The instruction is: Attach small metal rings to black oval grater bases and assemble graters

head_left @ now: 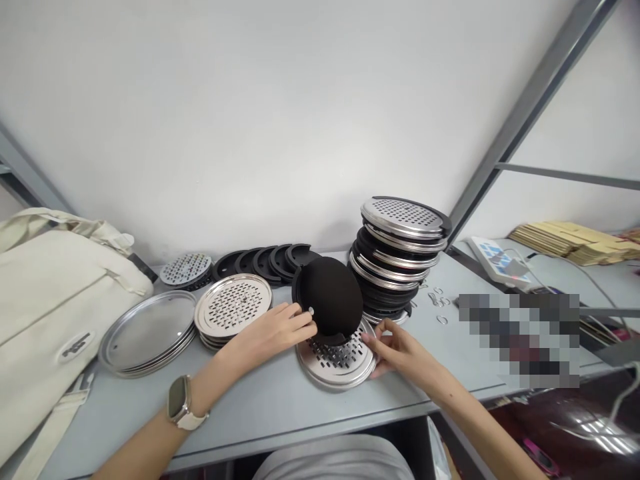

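The left hand [285,325] pinches a black disc [333,293], the right hand [397,348] a perforated plate [335,375]. A tall stack [395,270] crowds close behind; a cream bag [60,293] slumps far left.

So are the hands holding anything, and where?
Left hand: the black disc, by its lower-left edge. Right hand: the holed plate, by its right rim.

Black disc [332,295] tilts (matte); perforated metal plate [345,361] lies beneath.
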### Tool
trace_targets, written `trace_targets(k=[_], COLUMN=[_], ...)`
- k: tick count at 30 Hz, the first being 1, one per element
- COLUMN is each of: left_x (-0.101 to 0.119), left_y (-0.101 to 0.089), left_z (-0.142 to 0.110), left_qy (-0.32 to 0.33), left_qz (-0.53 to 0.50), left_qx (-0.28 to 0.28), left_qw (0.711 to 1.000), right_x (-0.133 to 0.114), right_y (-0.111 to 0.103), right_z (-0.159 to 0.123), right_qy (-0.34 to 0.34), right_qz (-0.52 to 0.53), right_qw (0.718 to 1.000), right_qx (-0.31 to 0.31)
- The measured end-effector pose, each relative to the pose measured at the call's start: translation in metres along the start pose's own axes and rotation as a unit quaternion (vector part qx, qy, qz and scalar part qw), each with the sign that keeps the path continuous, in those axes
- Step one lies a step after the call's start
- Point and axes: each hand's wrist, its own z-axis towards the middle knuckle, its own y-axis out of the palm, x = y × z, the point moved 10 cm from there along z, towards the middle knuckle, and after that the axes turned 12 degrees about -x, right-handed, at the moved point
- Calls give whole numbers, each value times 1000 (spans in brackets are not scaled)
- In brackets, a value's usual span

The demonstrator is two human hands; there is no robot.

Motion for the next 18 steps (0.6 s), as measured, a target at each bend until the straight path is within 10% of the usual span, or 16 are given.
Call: trace_targets(k=[10, 18], left_x=[-3, 0], left_y=[3, 6], left_z=[-4, -6], left_qy=[-16, -7], left_qz=[2, -39], left_qx=[-20, -38], left_qw=[1000, 999], right_x=[-9, -14], right_y=[-17, -101], right_z=[-29, -75], right_qy=[11, -7], right_qz=[-83, -209], right_qw=[993, 975], right_qx=[-80, 71])
